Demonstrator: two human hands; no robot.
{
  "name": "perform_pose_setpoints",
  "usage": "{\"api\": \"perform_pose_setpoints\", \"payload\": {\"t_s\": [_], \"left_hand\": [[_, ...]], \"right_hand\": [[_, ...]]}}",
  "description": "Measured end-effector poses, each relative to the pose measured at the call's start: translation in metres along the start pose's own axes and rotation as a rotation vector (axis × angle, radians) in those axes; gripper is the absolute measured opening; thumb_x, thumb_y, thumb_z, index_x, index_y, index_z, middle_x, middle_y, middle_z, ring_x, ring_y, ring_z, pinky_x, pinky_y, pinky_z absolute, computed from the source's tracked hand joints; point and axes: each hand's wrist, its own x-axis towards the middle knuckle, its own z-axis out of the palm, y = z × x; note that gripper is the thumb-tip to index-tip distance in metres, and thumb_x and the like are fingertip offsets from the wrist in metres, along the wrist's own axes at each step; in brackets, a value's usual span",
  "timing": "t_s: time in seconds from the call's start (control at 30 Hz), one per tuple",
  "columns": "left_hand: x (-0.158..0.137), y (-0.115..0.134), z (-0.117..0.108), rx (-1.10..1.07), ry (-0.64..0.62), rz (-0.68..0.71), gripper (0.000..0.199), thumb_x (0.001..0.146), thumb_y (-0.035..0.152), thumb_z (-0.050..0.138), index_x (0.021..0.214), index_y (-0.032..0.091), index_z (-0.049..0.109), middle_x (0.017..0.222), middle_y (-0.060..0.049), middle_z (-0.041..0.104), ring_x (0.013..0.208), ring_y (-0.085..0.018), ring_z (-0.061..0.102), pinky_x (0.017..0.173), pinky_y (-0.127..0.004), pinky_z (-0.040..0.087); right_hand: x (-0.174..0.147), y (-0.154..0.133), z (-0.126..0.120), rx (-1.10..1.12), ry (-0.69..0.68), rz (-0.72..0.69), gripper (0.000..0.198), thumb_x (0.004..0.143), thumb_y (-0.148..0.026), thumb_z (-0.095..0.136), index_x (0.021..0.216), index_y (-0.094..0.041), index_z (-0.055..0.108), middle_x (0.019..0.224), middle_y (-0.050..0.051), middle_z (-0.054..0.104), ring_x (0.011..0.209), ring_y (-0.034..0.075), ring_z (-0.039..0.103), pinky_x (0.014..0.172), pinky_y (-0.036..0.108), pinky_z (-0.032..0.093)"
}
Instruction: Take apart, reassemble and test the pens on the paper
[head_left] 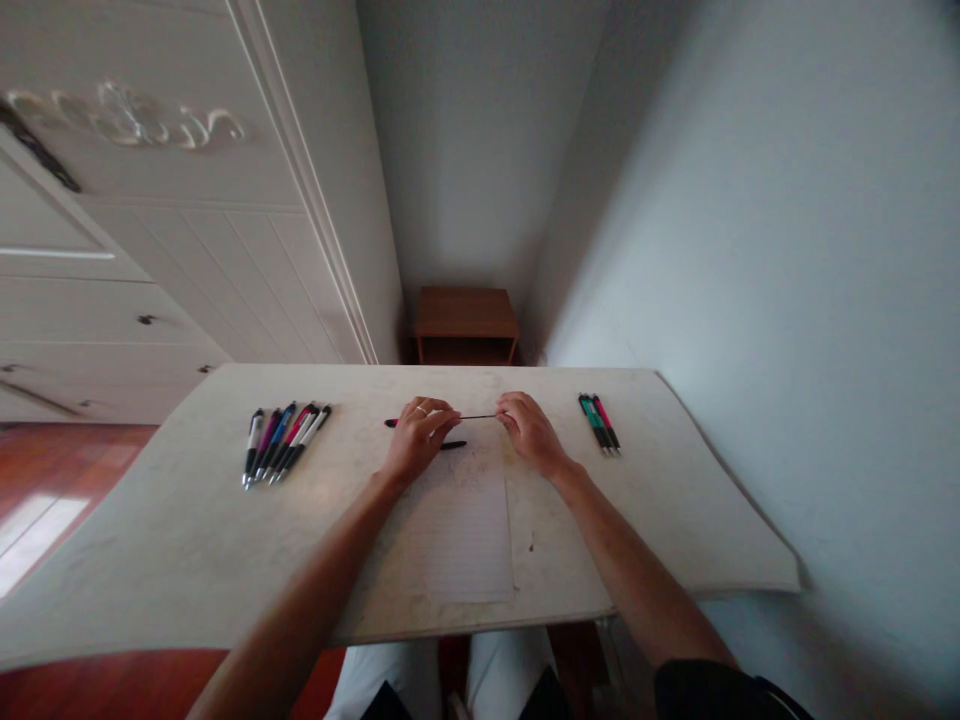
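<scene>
A thin dark pen refill (478, 417) runs level between my two hands above the table. My left hand (420, 435), with a ring on one finger, pinches one end of it. The other end is between the fingertips of my right hand (527, 428). Beneath my left hand, a pen part with a pinkish tip (391, 423) pokes out on the left. A black pen part (454, 445) shows to the right of the same hand; whether the two are joined is hidden. Lined paper (469, 540) lies below the hands.
On the white table (600, 550), several mixed-colour pens (281, 445) lie together at the left. Green and pink pens (599, 424) lie side by side at the right. A wall (787, 300) borders the right side, a white cabinet (225, 250) the left, and a brown stand (466, 312) is beyond.
</scene>
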Motion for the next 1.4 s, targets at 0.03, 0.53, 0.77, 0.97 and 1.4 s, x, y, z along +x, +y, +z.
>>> {"api": "perform_pose_setpoints", "payload": {"t_s": [0.03, 0.53, 0.77, 0.97, 1.4], "left_hand": [[0.000, 0.000, 0.000, -0.004, 0.007, 0.001, 0.014, 0.090, 0.029, 0.060, 0.094, 0.023, 0.072, 0.091, -0.006, 0.069, 0.089, -0.019, 0.058, 0.079, -0.036, 0.048], [0.000, -0.002, 0.000, -0.020, -0.001, -0.011, 0.015, 0.090, 0.031, 0.060, 0.092, 0.025, 0.073, 0.090, -0.006, 0.070, 0.086, -0.020, 0.059, 0.079, -0.037, 0.047], [-0.002, -0.002, 0.000, -0.007, -0.036, -0.051, 0.017, 0.090, 0.033, 0.059, 0.089, 0.025, 0.074, 0.091, -0.006, 0.070, 0.088, -0.020, 0.058, 0.081, -0.039, 0.047], [-0.004, -0.009, -0.003, 0.066, 0.000, -0.097, 0.017, 0.090, 0.031, 0.058, 0.091, 0.024, 0.074, 0.092, -0.006, 0.069, 0.089, -0.021, 0.057, 0.082, -0.038, 0.046], [-0.003, -0.017, -0.001, 0.338, -0.126, -0.115, 0.017, 0.088, 0.022, 0.058, 0.087, 0.025, 0.074, 0.109, -0.009, 0.067, 0.103, -0.028, 0.055, 0.081, -0.043, 0.044]], "right_hand": [[-0.001, 0.001, 0.000, 0.010, -0.004, -0.004, 0.017, 0.097, -0.029, 0.045, 0.097, -0.020, 0.060, 0.103, 0.011, 0.060, 0.104, 0.025, 0.056, 0.092, 0.042, 0.047], [-0.003, 0.004, 0.002, 0.078, 0.005, -0.019, 0.017, 0.096, -0.030, 0.047, 0.097, -0.022, 0.062, 0.102, 0.009, 0.061, 0.102, 0.022, 0.058, 0.092, 0.039, 0.048], [-0.002, 0.003, -0.004, 0.058, -0.044, 0.031, 0.013, 0.094, -0.023, 0.048, 0.093, -0.021, 0.061, 0.105, 0.010, 0.060, 0.105, 0.022, 0.056, 0.095, 0.040, 0.046], [-0.004, 0.016, -0.009, 0.006, -0.010, 0.079, 0.015, 0.091, -0.021, 0.048, 0.092, -0.021, 0.062, 0.105, 0.010, 0.060, 0.105, 0.022, 0.056, 0.095, 0.039, 0.045], [-0.008, 0.035, -0.005, -0.057, -0.051, 0.164, 0.018, 0.087, -0.015, 0.053, 0.090, -0.018, 0.070, 0.103, 0.010, 0.062, 0.102, 0.023, 0.057, 0.094, 0.040, 0.046]]}}
